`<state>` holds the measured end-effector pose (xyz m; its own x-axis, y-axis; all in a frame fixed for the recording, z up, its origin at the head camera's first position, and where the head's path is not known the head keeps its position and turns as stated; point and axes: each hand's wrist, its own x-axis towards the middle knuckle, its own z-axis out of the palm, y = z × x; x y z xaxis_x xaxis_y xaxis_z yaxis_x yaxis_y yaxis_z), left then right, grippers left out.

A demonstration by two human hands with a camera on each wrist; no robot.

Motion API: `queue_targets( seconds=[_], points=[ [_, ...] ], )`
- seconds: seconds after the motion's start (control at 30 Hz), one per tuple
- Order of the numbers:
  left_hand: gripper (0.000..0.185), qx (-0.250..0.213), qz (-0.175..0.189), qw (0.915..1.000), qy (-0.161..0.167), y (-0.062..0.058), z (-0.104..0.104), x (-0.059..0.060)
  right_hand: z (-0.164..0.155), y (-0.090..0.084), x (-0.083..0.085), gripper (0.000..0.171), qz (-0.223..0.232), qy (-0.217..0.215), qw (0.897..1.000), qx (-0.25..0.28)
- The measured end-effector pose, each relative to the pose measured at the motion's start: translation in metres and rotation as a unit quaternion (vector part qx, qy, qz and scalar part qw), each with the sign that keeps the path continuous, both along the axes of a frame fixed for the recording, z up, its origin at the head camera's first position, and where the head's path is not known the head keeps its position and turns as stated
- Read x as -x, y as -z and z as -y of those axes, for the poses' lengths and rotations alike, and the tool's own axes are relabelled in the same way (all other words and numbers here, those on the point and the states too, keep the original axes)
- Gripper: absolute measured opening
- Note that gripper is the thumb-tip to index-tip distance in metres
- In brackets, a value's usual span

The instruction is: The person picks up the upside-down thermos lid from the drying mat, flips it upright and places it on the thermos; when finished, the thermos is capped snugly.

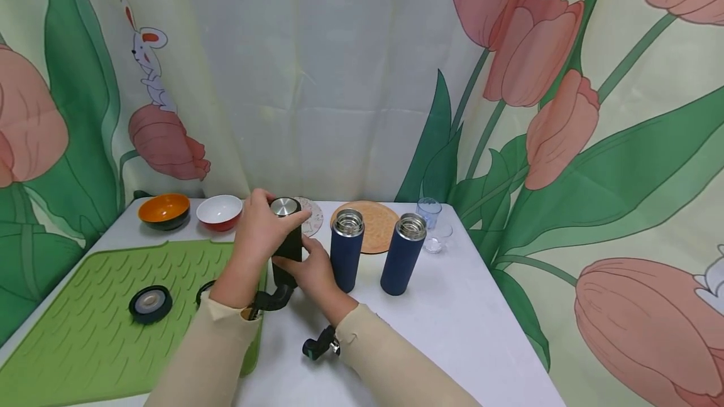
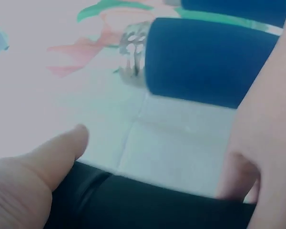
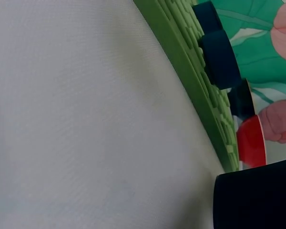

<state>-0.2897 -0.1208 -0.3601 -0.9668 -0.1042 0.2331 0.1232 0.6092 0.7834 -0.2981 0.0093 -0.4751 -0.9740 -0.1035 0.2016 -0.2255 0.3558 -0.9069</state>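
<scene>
A dark thermos (image 1: 288, 245) with a steel-topped lid (image 1: 285, 206) stands between both hands, near the right edge of the green mat. My left hand (image 1: 259, 231) grips it around the lid, thumb on the near right side. Lower down, my right hand (image 1: 317, 275) holds the body. The left wrist view shows the left thumb (image 2: 62, 152) along the dark thermos (image 2: 152, 202); the left fingers are hidden there. To the right stand two blue thermoses, one (image 1: 346, 256) close to the right hand, the other (image 1: 402, 259) farther off; both have uncovered steel mouths.
On the green mat (image 1: 102, 294) lie a black lid (image 1: 151, 304) and another partly hidden by the left arm. An orange bowl (image 1: 164, 209) and a red-and-white bowl (image 1: 219, 211) sit behind it. Round cork board (image 1: 376, 228) and clear glasses (image 1: 430, 211) stand at the back right.
</scene>
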Motion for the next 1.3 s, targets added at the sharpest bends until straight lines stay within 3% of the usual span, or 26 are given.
queue_targets(
  seconds=[0.07, 0.13, 0.27, 0.33, 0.4, 0.5, 0.6, 0.67, 0.77, 0.87, 0.93, 1.0, 1.1, 1.23, 1.3],
  points=[
    [0.08, 0.013, 0.004, 0.9992, 0.037, -0.001, 0.009, 0.003, 0.001, 0.0, -0.001, 0.048, -0.002, 0.0, 1.0, 0.002],
    [0.074, 0.029, 0.02, 0.9946, 0.097, -0.003, 0.022, 0.01, 0.001, 0.001, -0.001, 0.049, -0.002, 0.001, 1.0, 0.004],
    [0.065, 0.041, 0.063, 0.9733, 0.217, -0.013, 0.045, 0.026, 0.001, 0.001, 0.0, 0.049, -0.005, 0.0, 1.0, 0.025],
    [0.064, 0.043, 0.08, 0.9624, 0.256, -0.018, 0.052, 0.032, 0.001, 0.001, 0.002, 0.05, -0.007, 0.0, 1.0, 0.029],
    [0.063, 0.051, 0.089, 0.9562, 0.274, -0.021, 0.056, 0.037, 0.0, 0.001, 0.003, 0.052, -0.005, -0.001, 1.0, 0.022],
    [0.064, 0.049, 0.088, 0.954, 0.282, -0.02, 0.058, 0.036, 0.0, 0.001, 0.003, 0.053, -0.003, -0.001, 1.0, 0.012],
    [0.074, 0.034, 0.074, 0.9639, 0.254, -0.015, 0.052, 0.029, 0.0, 0.001, 0.003, 0.053, -0.004, -0.004, 1.0, 0.009],
    [0.083, 0.036, 0.055, 0.977, 0.203, -0.011, 0.042, 0.021, 0.0, 0.001, 0.003, 0.05, -0.011, -0.005, 1.0, 0.004],
    [0.093, 0.079, 0.019, 0.992, 0.097, -0.004, 0.025, 0.008, -0.001, 0.001, 0.003, 0.048, -0.016, -0.006, 1.0, -0.004],
    [0.09, 0.127, -0.021, 0.9915, 0.018, 0.002, 0.013, -0.001, -0.001, 0.0, 0.002, 0.048, -0.018, -0.004, 1.0, -0.006],
    [0.085, 0.144, -0.038, 0.9889, 0.007, 0.004, 0.013, -0.004, -0.001, 0.0, 0.002, 0.05, -0.019, -0.005, 1.0, -0.006],
    [0.082, 0.151, -0.034, 0.9877, 0.024, 0.003, 0.018, -0.003, 0.0, 0.001, 0.002, 0.05, -0.02, -0.004, 1.0, -0.007],
    [0.081, 0.16, 0.004, 0.9829, 0.092, -0.004, 0.034, 0.005, 0.0, 0.001, 0.003, 0.05, -0.025, 0.001, 1.0, -0.009],
    [0.076, 0.145, 0.046, 0.9647, 0.215, -0.015, 0.054, 0.023, 0.0, 0.001, 0.003, 0.052, -0.025, 0.007, 1.0, -0.007],
    [0.074, 0.133, 0.06, 0.9549, 0.259, -0.019, 0.061, 0.03, 0.0, 0.001, 0.001, 0.053, -0.023, 0.006, 1.0, -0.008]
  ],
)
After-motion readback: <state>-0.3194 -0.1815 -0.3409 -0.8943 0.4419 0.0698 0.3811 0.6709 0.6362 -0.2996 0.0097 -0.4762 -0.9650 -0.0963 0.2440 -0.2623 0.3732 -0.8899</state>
